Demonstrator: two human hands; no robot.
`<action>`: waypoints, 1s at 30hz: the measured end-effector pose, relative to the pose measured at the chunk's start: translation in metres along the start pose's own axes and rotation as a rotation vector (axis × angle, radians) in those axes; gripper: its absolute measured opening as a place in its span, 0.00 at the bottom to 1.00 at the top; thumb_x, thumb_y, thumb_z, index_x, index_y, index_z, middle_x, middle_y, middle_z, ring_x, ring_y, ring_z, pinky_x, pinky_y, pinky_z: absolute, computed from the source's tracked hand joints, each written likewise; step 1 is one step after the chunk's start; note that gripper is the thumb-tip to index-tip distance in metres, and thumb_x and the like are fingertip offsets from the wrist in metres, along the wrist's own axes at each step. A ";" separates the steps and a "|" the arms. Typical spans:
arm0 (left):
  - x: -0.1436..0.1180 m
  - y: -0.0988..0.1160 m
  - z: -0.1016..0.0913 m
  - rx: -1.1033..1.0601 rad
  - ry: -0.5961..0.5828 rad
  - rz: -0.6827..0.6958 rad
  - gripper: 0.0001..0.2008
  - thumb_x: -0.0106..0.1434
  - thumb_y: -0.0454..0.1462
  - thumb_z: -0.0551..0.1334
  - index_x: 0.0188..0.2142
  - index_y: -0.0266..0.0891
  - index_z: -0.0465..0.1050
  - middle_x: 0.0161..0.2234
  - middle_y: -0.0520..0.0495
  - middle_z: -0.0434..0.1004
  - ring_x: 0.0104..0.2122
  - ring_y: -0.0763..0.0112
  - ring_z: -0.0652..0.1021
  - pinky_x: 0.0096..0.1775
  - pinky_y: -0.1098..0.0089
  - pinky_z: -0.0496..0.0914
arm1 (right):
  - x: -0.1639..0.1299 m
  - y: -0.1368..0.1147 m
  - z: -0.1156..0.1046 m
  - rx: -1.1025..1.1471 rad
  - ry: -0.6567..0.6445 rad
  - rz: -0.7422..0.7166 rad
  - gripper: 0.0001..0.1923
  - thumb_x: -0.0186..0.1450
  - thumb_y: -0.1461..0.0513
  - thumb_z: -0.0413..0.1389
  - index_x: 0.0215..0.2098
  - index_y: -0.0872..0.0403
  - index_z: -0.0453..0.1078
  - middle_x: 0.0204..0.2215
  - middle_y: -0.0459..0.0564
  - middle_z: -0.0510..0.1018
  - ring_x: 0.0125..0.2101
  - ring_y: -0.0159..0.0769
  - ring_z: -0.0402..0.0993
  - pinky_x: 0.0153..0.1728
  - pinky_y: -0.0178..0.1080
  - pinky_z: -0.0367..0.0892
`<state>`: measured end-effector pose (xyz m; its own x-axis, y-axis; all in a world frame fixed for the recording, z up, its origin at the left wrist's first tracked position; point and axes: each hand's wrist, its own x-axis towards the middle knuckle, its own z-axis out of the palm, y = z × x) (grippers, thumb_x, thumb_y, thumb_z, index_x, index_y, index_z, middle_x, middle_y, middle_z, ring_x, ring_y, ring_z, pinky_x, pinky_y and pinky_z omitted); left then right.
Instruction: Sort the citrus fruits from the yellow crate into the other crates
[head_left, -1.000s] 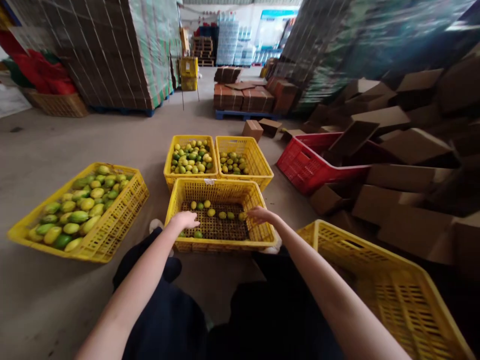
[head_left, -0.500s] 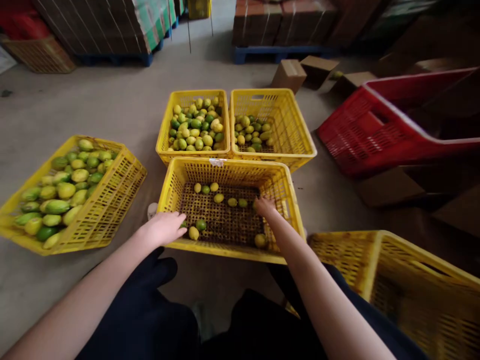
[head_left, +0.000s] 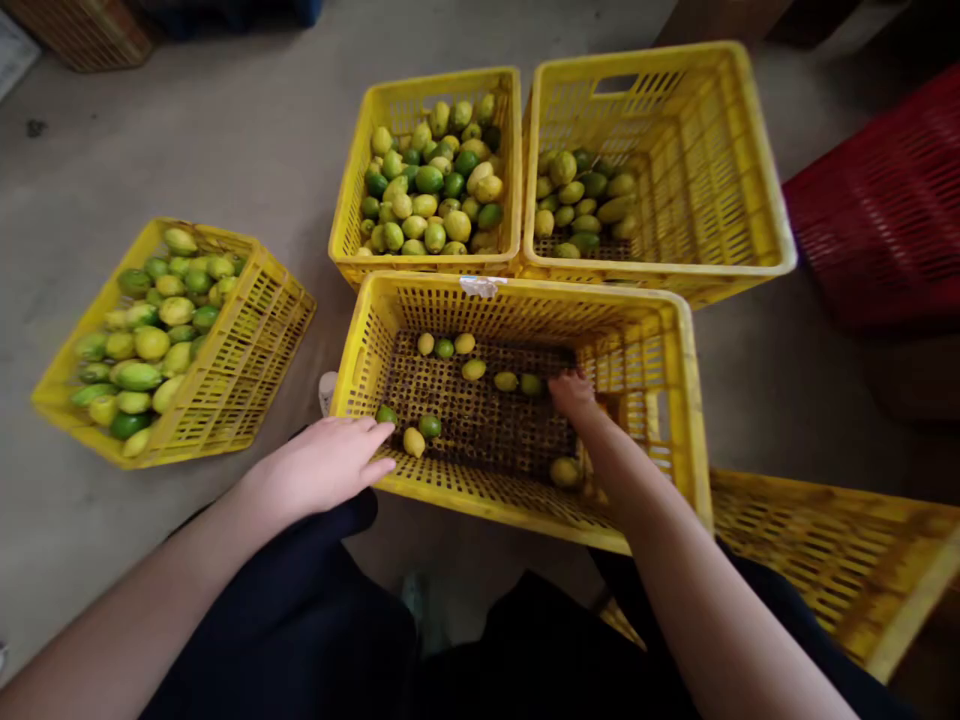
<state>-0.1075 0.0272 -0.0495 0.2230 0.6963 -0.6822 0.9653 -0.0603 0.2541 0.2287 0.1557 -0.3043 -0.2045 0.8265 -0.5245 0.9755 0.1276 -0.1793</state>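
A yellow plastic crate stands before me with several loose lemons in it. My left hand rests over its near left corner, fingers stretched out and slightly apart, holding nothing. Just past those fingertips lie a green lemon, a yellow lemon and another green one. Down inside the crate at the right, my right hand has its fingers curled downward near the bottom; what they grip, if anything, is hidden. To its left is a greenish lemon. Closer to me sits a yellow lemon.
Behind stand a yellow crate with many lemons and a deeper one with fewer. Another filled crate tilts at left. A red crate is at the right, a yellow crate at the near right.
My view has tipped down and moved closer to the crates. The right hand stays at the crate's right side, its fingers lower and more hidden; the left hand remains at the left corner.
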 end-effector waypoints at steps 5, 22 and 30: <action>0.013 -0.010 -0.003 -0.118 0.012 -0.102 0.17 0.61 0.46 0.63 0.47 0.41 0.74 0.54 0.41 0.75 0.58 0.50 0.71 0.57 0.59 0.61 | -0.047 -0.028 -0.046 -0.108 0.038 0.005 0.20 0.54 0.70 0.62 0.46 0.64 0.73 0.48 0.73 0.74 0.54 0.60 0.66 0.58 0.55 0.53; 0.079 -0.009 0.044 0.030 -0.113 0.104 0.12 0.60 0.37 0.60 0.42 0.42 0.79 0.47 0.46 0.81 0.44 0.65 0.78 0.48 0.71 0.67 | -0.273 -0.124 -0.158 2.085 0.308 -0.071 0.09 0.53 0.56 0.61 0.32 0.48 0.70 0.31 0.47 0.78 0.35 0.41 0.74 0.38 0.48 0.77; 0.165 -0.010 0.085 0.132 -0.080 0.103 0.09 0.55 0.29 0.64 0.36 0.38 0.79 0.41 0.42 0.81 0.40 0.61 0.77 0.44 0.65 0.68 | -0.259 -0.125 -0.149 2.347 0.146 0.484 0.06 0.57 0.57 0.52 0.31 0.50 0.66 0.24 0.49 0.74 0.32 0.42 0.74 0.35 0.46 0.78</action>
<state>-0.0688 0.0822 -0.2230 0.3263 0.6227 -0.7112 0.9452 -0.2254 0.2364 0.1716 0.0069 -0.0219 0.0205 0.6282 -0.7777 -0.7621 -0.4937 -0.4189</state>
